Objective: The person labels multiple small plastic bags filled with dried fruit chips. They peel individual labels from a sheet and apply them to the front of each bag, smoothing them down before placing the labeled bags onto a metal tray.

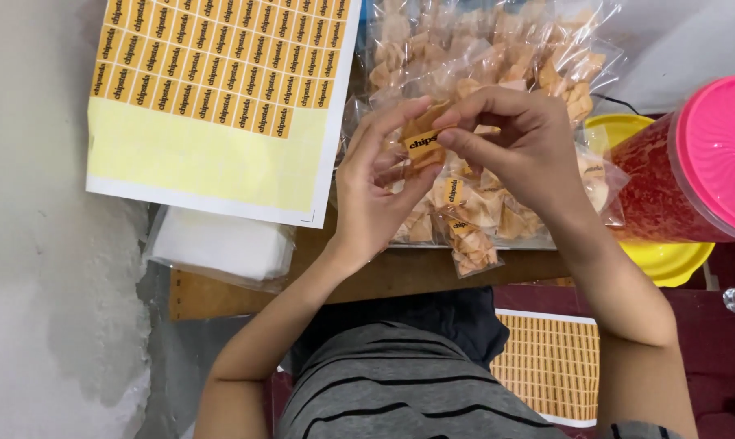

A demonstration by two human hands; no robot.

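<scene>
Sticker (pixel 423 144), small and orange with dark print, sat between both hands above the middle of the board, over a heap of clear snack bags. The left hand (pixel 375 183) was curled, its thumb and forefinger pinching the sticker's left end against a small bag (pixel 423 130) of pale chips. The right hand (pixel 518 142) came in from the far right with fingers bent close together, its fingertips (pixel 457 134) touching the sticker's right edge and the bag top; whether it gripped the bag or only pressed on it could not be told.

Just under the hands lay more bags (pixel 473 211), some already bearing the same orange sticker, and a larger heap of bags (pixel 497 41) lay at the far side. A sticker sheet (pixel 221 106) lay to the left, its far rows full of orange stickers and its near part bare yellow backing. Near that sheet, at the left edge of the wooden board (pixel 383 276), lay a stack of clear empty bags (pixel 221 244). To the right stood a red jar (pixel 660 187) with a pink lid (pixel 721 150), resting over a yellow lid (pixel 668 260). A second sheet (pixel 550 366) of orange stickers lay near the person's striped shirt (pixel 400 390), on the right.
</scene>
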